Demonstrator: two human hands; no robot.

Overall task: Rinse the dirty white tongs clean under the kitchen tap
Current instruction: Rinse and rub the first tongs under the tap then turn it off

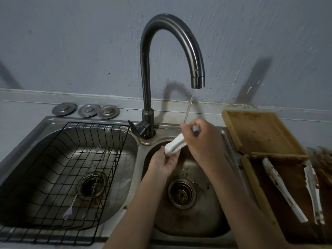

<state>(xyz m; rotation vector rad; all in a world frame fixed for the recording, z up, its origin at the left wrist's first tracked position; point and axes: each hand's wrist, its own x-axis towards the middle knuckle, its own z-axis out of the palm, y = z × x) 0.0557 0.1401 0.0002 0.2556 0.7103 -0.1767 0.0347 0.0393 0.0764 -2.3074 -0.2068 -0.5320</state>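
A thin stream of water [188, 106] runs from the curved tap [172, 42] down to the white tongs [175, 145], which are held over the right sink bowl [195, 212], just near of the tap base. The right hand [201, 139] grips the far, upper end of the tongs with fingers curled round it, a grey end piece showing between them. The left hand [164, 163] holds the near, lower tip, thumb and fingers pinching it from below. The tongs slant from upper right down to lower left between the 2 hands.

In the left sink bowl [45, 126] sits a black wire rack [100, 177] with 2 thin metal utensils [79, 186] lying in it. On the worktop at the far left are 3 round metal sink plugs [86, 110]. To the right of the sink stands a wooden tray [258, 132], and in its near compartment lie 2 more white tongs [282, 189], streaked with brown dirt
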